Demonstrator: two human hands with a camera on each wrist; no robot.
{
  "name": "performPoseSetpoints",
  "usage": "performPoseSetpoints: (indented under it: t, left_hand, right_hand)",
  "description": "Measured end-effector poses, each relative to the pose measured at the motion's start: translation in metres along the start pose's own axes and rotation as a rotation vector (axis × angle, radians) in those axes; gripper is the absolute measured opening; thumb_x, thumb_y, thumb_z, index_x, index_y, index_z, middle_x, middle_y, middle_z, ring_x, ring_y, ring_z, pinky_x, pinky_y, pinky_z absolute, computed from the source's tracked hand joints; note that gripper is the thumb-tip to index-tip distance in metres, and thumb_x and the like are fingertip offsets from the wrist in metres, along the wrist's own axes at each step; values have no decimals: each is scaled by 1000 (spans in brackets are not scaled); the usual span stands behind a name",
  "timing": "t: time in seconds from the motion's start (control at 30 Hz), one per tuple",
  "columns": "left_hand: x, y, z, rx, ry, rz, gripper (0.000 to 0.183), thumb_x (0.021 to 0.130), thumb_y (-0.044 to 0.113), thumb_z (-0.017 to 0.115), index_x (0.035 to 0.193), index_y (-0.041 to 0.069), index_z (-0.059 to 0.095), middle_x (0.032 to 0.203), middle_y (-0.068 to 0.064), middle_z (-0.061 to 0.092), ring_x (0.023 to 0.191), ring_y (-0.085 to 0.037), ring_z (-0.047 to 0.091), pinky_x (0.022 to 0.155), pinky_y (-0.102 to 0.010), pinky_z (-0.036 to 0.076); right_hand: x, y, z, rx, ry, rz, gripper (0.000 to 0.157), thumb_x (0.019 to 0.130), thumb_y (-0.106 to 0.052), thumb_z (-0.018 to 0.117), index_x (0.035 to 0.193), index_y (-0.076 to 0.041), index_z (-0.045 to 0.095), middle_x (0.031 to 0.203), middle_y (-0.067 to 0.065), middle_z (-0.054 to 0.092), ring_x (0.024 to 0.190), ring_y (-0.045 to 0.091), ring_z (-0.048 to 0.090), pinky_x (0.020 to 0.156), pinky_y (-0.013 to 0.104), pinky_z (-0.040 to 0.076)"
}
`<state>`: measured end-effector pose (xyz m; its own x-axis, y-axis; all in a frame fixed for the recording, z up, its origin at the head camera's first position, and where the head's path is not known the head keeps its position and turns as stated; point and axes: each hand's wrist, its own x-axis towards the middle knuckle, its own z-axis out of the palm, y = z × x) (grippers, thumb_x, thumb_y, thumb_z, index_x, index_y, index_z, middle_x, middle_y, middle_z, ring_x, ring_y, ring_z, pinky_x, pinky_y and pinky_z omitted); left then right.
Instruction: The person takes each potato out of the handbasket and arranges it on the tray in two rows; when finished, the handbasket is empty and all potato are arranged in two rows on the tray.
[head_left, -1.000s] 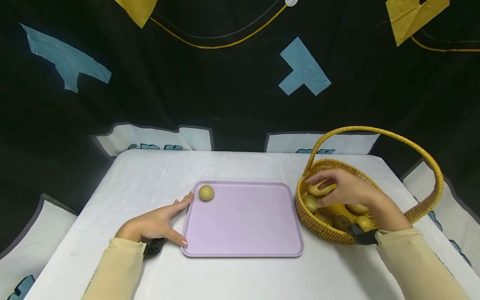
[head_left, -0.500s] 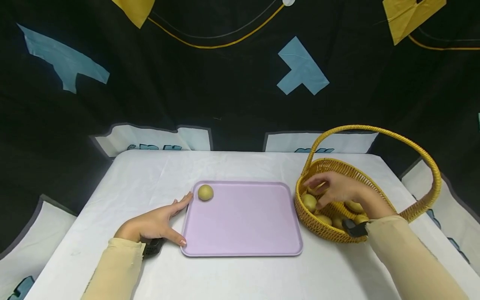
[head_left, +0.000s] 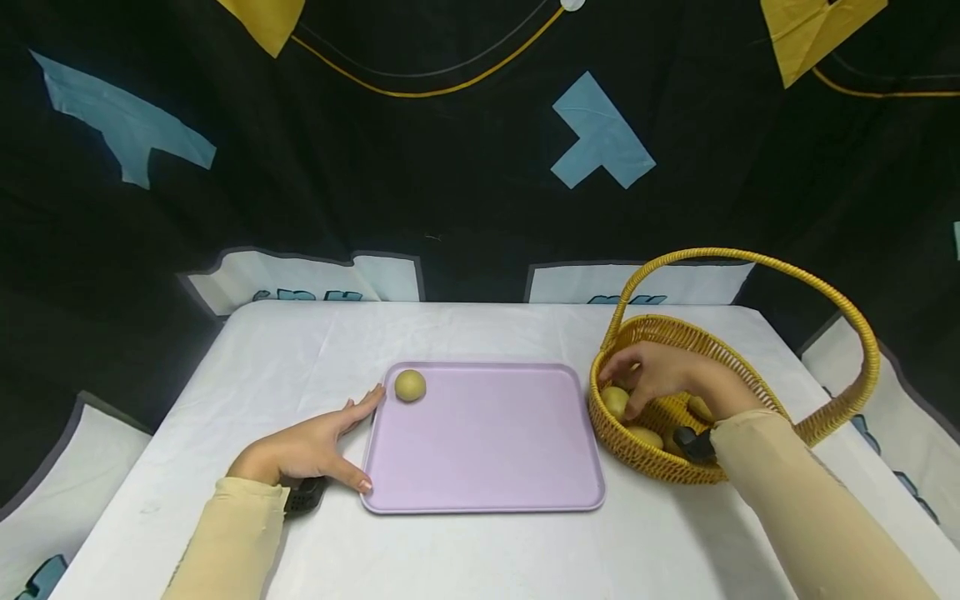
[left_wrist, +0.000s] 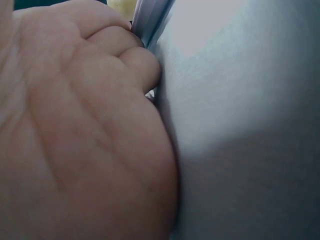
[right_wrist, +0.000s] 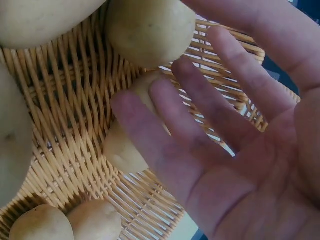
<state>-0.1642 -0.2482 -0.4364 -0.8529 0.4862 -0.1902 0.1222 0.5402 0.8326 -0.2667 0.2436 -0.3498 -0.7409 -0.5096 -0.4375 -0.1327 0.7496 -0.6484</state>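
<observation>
Reaching into the basket (head_left: 750, 467) of potatoes.
Right hand (head_left: 667, 377) inside, fingers (right_wrist: 165, 135) straight, touching a potato (right_wrist: 127, 142), gripping nothing. Left hand (head_left: 307, 446) flat on table (head_left: 300, 358), relaxed, against tray (head_left: 487, 475) edge.

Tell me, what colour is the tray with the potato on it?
The tray is pale lilac-pink, plain, with no pattern. The head view shows it best.

A white table (head_left: 480, 333) stands in front of a black cloth wall (head_left: 420, 192). The wall has blue shapes (head_left: 600, 137) and yellow shapes (head_left: 813, 29) on it
</observation>
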Motion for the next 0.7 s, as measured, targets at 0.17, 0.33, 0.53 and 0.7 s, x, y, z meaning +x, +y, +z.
performPoseSetpoints:
  t: [0.17, 0.33, 0.53, 0.7]
  left_hand:
    - [1, 0, 0, 2, 2, -7, 131, 63, 24, 97, 162, 10, 13, 166, -19, 5, 147, -50, -11, 113, -67, -4]
    - [1, 0, -1, 7, 2, -4, 130, 63, 25, 97, 162, 10, 13, 166, -20, 5, 147, -50, -11, 114, -67, -4]
    - [0, -1, 0, -1, 7, 3, 130, 63, 24, 97, 162, 11, 14, 165, -21, 6, 147, -49, -10, 114, -67, -4]
    - [-1, -2, 0, -4, 8, 7, 130, 63, 24, 97, 162, 11, 14, 165, -21, 6, 147, -49, -10, 114, -67, -4]
  right_hand:
    - [4, -1, 0, 20, -49, 10, 53, 67, 4, 86, 117, -2, 68, 122, 14, 64, 118, 35, 58, 89, 39, 55]
    - [7, 0, 1, -6, -68, 5, 52, 66, 3, 87, 114, -2, 68, 114, 11, 66, 109, 29, 60, 88, 37, 54]
    - [12, -1, 4, -87, -72, -21, 48, 65, 1, 87, 109, -4, 69, 102, 6, 66, 94, 21, 59, 81, 32, 52]
    - [15, -3, 5, -109, -68, -15, 45, 66, 2, 88, 106, -4, 69, 101, 5, 66, 94, 21, 59, 81, 32, 52]
